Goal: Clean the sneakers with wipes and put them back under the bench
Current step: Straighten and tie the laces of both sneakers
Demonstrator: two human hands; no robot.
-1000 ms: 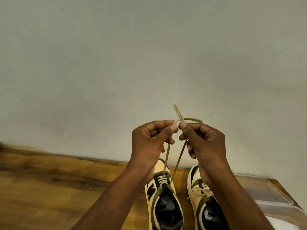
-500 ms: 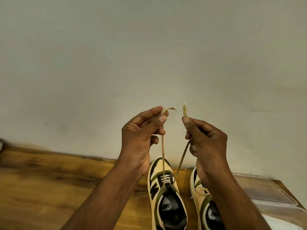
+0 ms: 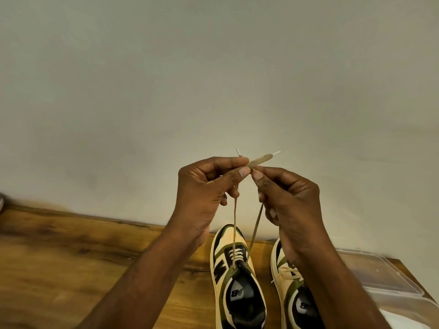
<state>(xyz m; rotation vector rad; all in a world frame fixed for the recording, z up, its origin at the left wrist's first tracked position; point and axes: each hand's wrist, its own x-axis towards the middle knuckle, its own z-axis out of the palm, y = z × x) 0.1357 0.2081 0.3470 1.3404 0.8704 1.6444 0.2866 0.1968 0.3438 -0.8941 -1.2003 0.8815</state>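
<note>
Two cream, olive and black sneakers stand side by side on a wooden surface, toes toward the wall: the left sneaker (image 3: pixel 237 281) and the right sneaker (image 3: pixel 291 295), partly hidden by my right forearm. Both tan lace ends (image 3: pixel 235 224) of the left sneaker rise taut from its eyelets. My left hand (image 3: pixel 209 186) pinches one lace end between thumb and forefinger. My right hand (image 3: pixel 287 195) pinches the other. The fingertips of both hands meet above the shoe, with the lace tips sticking out past them.
The wooden surface (image 3: pixel 71 257) runs along a plain pale wall (image 3: pixel 213 79). A clear plastic container with a lid (image 3: pixel 389 279) sits to the right of the sneakers. A small grey object shows at the far left edge (image 3: pixel 2 200).
Half a second ago my hands held the lace ends apart; now they have come together so the ends cross at my fingertips. The view has tilted slightly lower.
</note>
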